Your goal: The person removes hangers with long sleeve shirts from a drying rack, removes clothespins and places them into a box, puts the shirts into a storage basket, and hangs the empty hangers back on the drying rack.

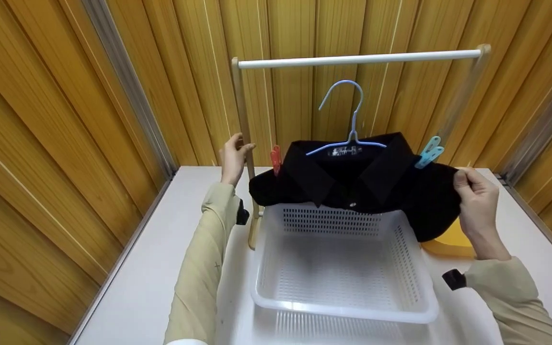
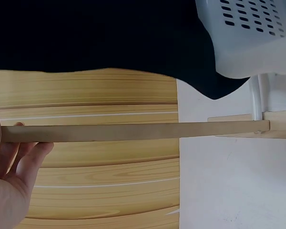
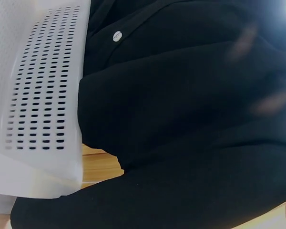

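In the head view, the post point(image 1: 240, 105) of the rack is gripped by the left hand point(image 1: 234, 159). The black shirt point(image 1: 372, 187) is pinched near the sleeve end by the right hand point(image 1: 481, 199) and held above the far side of the white basket point(image 1: 343, 311). A hanger point(image 1: 353, 127) is set in the collar, its hook seen below the rail point(image 1: 360, 60) and not looped over it. A red clip point(image 1: 276, 160) and a turquoise clip point(image 1: 430, 152) are fastened at the shoulders. The sleeve is best moved gently, so that neither clip is dragged loose.

In the left wrist view, the post is seen between thumb and fingers; a light, firm hold should be enough to brace it.

In the right wrist view, folds are shown across the cloth beside the basket; the pinch cannot be made out there. The hem should be cleared of the basket's rim.
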A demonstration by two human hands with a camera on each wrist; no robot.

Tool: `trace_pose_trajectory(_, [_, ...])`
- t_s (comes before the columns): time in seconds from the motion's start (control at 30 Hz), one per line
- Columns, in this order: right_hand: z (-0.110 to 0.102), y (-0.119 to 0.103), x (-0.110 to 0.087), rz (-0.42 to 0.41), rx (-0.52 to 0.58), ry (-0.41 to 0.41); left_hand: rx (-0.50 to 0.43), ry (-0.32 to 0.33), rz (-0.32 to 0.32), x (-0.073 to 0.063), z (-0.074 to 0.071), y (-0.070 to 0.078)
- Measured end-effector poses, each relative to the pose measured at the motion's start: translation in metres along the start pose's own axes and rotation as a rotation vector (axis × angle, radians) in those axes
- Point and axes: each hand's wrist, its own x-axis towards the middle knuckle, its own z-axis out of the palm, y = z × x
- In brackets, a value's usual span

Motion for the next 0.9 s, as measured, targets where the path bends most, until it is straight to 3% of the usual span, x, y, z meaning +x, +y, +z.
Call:
trace_pose_trajectory(0.23, [-0.003,0.006,-0.003,0.028,-0.012,-0.034,0.004,0.002,0.008,0.001,-0.002,0.002])
trace_pose_trajectory(0.5, [-0.003,0.014,-0.01,0.062,-0.114,-0.071,-0.002,-0.01,0.011,0.001,-0.005,0.003])
trace_pose_trajectory(0.73, [-0.003,0.018,-0.015,0.052,-0.092,-0.142,-0.004,-0.013,0.009,0.0,-0.006,0.003])
trace_pose_trajectory(0.9, [-0.006,0.017,-0.019,0.086,-0.183,-0.167,-0.006,-0.008,0.016,-0.001,-0.006,0.004])
